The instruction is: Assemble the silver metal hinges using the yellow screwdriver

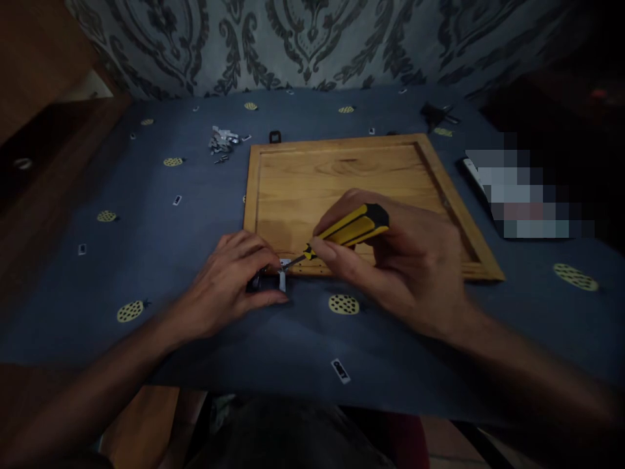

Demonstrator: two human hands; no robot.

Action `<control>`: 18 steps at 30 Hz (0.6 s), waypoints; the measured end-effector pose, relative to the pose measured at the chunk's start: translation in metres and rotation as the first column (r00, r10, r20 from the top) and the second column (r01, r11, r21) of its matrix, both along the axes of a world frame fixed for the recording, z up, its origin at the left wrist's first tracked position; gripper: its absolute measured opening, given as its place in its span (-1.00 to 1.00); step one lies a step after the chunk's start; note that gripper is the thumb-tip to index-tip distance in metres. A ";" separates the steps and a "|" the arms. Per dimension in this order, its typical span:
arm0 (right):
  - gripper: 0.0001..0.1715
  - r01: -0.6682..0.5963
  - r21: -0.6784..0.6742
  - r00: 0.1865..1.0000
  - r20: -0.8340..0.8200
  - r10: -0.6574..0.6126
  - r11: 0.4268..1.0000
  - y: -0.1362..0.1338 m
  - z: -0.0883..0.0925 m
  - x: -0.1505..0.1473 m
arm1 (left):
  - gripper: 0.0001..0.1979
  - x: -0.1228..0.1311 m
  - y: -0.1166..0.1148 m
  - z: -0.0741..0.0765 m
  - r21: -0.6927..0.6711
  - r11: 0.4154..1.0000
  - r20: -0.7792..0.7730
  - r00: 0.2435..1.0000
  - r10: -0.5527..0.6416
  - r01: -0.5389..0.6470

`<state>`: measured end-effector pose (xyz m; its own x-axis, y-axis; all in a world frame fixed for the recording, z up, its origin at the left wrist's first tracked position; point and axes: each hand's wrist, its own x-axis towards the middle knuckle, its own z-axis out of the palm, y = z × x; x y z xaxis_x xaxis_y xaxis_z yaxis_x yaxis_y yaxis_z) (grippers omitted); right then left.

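A framed wooden panel (349, 185) lies flat on the blue patterned cloth. At its near left corner, a small metal hinge-like piece (282, 280) sits against the frame's edge. My left hand (239, 277) holds this piece between thumb and fingers. In my right hand (400, 260) is a yellow and black screwdriver (354, 227), slanting down to the left. Its tip meets the metal piece, though any screw there is too small to make out. A few small dark holes show in the frame just right of the tip.
A pile of metal parts (223, 140) lies beyond the panel's left side, near a small black square piece (275, 137). A dark object (438, 116) sits at the back right. The blue cloth (146, 247) reaches a patterned backdrop. A partly pixelated device (483, 189) lies right.
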<state>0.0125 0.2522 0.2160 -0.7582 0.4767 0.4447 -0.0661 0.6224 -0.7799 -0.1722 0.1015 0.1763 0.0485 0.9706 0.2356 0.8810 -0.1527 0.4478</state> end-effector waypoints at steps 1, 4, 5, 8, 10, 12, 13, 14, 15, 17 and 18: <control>-0.71 -0.013 -0.045 1.000 0.006 0.013 0.999 -0.001 0.002 -0.002 | -0.69 0.000 0.000 0.000 0.004 1.000 -0.004 1.000 -0.002 0.002; -0.76 -0.075 -0.196 0.997 -0.005 0.075 0.978 -0.004 0.004 -0.008 | -0.67 -0.001 0.000 -0.001 -0.002 1.000 -0.012 1.000 -0.003 0.003; -0.76 -0.099 -0.234 0.995 -0.026 0.096 0.967 -0.005 0.005 -0.010 | -0.67 -0.001 0.000 -0.001 -0.008 1.000 -0.011 1.000 -0.003 0.003; -0.73 -0.154 -0.293 0.987 -0.087 0.134 0.943 -0.006 0.003 -0.014 | -0.66 -0.002 0.000 0.000 -0.037 0.999 -0.003 1.000 0.001 -0.001; -0.71 -0.170 -0.310 0.985 -0.095 0.147 0.936 -0.006 0.003 -0.017 | -0.66 -0.002 0.000 -0.001 -0.045 0.999 0.004 1.000 0.009 -0.009; -0.69 -0.177 -0.317 0.984 -0.089 0.157 0.932 -0.005 0.004 -0.019 | -0.66 -0.002 0.000 -0.002 -0.036 0.999 0.009 1.000 0.012 -0.012; -0.68 -0.181 -0.317 0.983 -0.085 0.162 0.931 -0.005 0.005 -0.020 | -0.65 -0.002 0.000 -0.002 -0.030 0.999 0.008 1.000 0.012 -0.012; -0.68 -0.184 -0.318 0.983 -0.078 0.168 0.930 -0.004 0.006 -0.020 | -0.65 -0.002 0.000 -0.003 -0.026 1.000 0.006 1.000 0.011 -0.011; -0.68 -0.189 -0.317 0.982 -0.068 0.176 0.929 -0.004 0.008 -0.020 | -0.65 -0.002 0.001 -0.003 -0.026 1.000 0.003 1.000 0.010 -0.010; -0.70 -0.197 -0.319 0.980 -0.043 0.193 0.927 -0.003 0.010 -0.019 | -0.66 -0.002 0.001 -0.002 -0.035 0.999 -0.002 1.000 0.011 -0.011; -0.70 -0.201 -0.323 0.979 -0.034 0.201 0.925 -0.002 0.011 -0.019 | -0.66 -0.002 0.001 -0.002 -0.041 0.999 -0.001 1.000 0.010 -0.011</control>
